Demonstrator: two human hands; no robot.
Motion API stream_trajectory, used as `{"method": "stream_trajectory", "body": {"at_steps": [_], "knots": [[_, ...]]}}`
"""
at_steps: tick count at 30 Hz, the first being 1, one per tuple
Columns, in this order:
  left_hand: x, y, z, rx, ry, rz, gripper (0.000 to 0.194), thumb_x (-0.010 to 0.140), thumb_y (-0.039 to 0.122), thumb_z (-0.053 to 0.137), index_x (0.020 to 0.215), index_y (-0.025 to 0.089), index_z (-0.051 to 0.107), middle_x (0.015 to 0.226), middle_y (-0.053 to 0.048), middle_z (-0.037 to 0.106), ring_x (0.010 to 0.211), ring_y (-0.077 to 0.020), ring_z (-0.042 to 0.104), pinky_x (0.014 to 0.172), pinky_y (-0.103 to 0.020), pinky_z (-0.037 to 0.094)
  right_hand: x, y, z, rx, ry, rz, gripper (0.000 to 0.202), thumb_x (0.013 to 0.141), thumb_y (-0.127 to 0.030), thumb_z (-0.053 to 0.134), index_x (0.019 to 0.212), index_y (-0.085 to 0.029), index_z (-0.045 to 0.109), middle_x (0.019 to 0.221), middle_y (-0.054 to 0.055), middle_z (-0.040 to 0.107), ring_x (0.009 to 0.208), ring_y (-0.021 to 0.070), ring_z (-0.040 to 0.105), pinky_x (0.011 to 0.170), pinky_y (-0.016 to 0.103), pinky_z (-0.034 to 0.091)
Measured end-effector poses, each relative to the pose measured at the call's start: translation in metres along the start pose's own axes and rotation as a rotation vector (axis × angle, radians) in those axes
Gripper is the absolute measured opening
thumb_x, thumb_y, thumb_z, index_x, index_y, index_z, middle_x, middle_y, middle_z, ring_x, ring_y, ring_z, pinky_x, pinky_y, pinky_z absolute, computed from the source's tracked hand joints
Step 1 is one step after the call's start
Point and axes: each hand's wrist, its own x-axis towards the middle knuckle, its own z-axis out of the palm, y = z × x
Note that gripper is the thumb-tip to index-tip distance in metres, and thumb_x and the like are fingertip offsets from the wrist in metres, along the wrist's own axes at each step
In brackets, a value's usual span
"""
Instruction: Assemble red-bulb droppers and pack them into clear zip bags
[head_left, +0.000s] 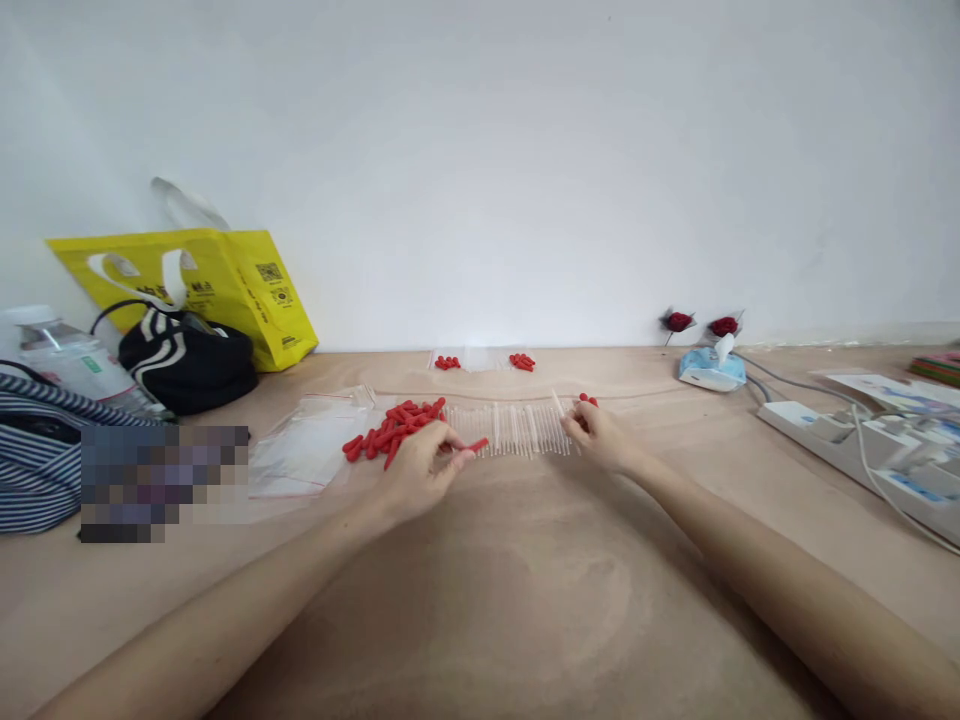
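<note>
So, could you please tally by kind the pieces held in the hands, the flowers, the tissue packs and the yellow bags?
Red piece in the left hand: 1
Pale stick in the right hand: 1
Dark red flowers: 2
Blue tissue pack: 1
Yellow bag: 1
Total: 6

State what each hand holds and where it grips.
Left hand: a red piece, by its left end. Right hand: a clear stick, below its upper end.

Red sticks [401,428] partly behind left hand [420,468], striped bag [34,465] cropped left
</note>
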Motion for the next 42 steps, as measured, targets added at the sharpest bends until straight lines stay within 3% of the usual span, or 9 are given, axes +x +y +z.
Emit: {"method": "stream_trajectory", "body": {"at_steps": [3,5,7,10,15,22,29,42], "knots": [[-0.016,0.004,0.014,-0.101,-0.157,0.023,0.009,0.078,0.024,0.049,0.075,0.017,0.053,0.072,-0.001,0.057,0.065,-0.0129,0.053,0.059,-0.024,0.043,-0.021,-0.005,0.012,0.174,0.027,-0.317,0.014,0.083,-0.028,0.04,0.076,-0.018,0.047,0.069,0.002,0.057,0.062,0.0119,0.051,0.059,0.022,0.038],[-0.021,0.004,0.019,-0.113,-0.198,0.026,0.005,0.076,0.021,0.051,0.073,0.016,0.053,0.071,-0.001,0.057,0.064,-0.013,0.053,0.059,-0.024,0.043,-0.032,-0.007,0.02,0.238,0.033,-0.479,0.012,0.084,-0.025,0.04,0.084,-0.018,0.049,0.071,0.003,0.058,0.064,0.0133,0.052,0.06,0.024,0.04],[-0.021,0.005,0.021,-0.111,-0.199,0.026,0.004,0.072,0.018,0.054,0.076,0.016,0.055,0.074,-0.002,0.057,0.067,-0.0138,0.054,0.061,-0.025,0.044,-0.039,-0.008,0.026,0.22,0.039,-0.556,0.017,0.085,-0.022,0.04,0.097,-0.017,0.051,0.078,0.005,0.06,0.07,0.0154,0.054,0.065,0.027,0.041],[-0.018,0.006,0.024,-0.127,-0.231,0.03,0.018,0.071,0.02,0.057,0.089,0.017,0.059,0.085,-0.004,0.057,0.069,-0.0134,0.055,0.062,-0.025,0.045,-0.043,-0.011,0.033,0.16,0.026,-0.628,0.025,0.086,-0.019,0.039,0.108,-0.019,0.05,0.085,0.007,0.061,0.079,0.0176,0.054,0.071,0.031,0.04],[-0.017,0.007,0.029,-0.114,-0.217,0.037,0.014,0.078,0.023,0.052,0.081,0.019,0.065,0.084,-0.003,0.057,0.07,-0.0129,0.055,0.066,-0.026,0.044,-0.047,-0.014,0.039,0.21,0.033,-0.626,0.015,0.085,-0.016,0.039,0.09,-0.017,0.053,0.081,0.006,0.059,0.077,0.0165,0.054,0.07,0.03,0.039],[-0.019,0.003,0.03,-0.174,-0.121,-0.03,0.013,0.084,0.022,0.042,0.086,0.018,0.054,0.074,-0.001,0.06,0.069,-0.0146,0.056,0.064,-0.027,0.043,-0.051,-0.022,0.036,0.25,0.042,-0.534,0.009,0.083,-0.019,0.042,0.079,-0.018,0.051,0.068,0.001,0.057,0.063,0.0132,0.052,0.069,0.031,0.036],[-0.019,0.004,0.03,-0.232,-0.142,-0.04,0.019,0.084,0.022,0.041,0.094,0.018,0.056,0.081,-0.002,0.065,0.073,-0.0154,0.06,0.065,-0.025,0.045,-0.052,-0.026,0.04,0.233,0.061,-0.554,0.011,0.084,-0.022,0.043,0.079,-0.018,0.052,0.066,0.0,0.058,0.058,0.0115,0.049,0.07,0.031,0.032],[-0.018,0.003,0.031,-0.249,-0.157,-0.004,0.017,0.083,0.021,0.044,0.09,0.018,0.06,0.084,-0.002,0.066,0.076,-0.0155,0.059,0.069,-0.026,0.045,-0.053,-0.028,0.042,0.197,0.065,-0.596,0.01,0.084,-0.02,0.043,0.081,-0.017,0.052,0.067,0.0,0.058,0.06,0.0112,0.049,0.07,0.03,0.028]]}}
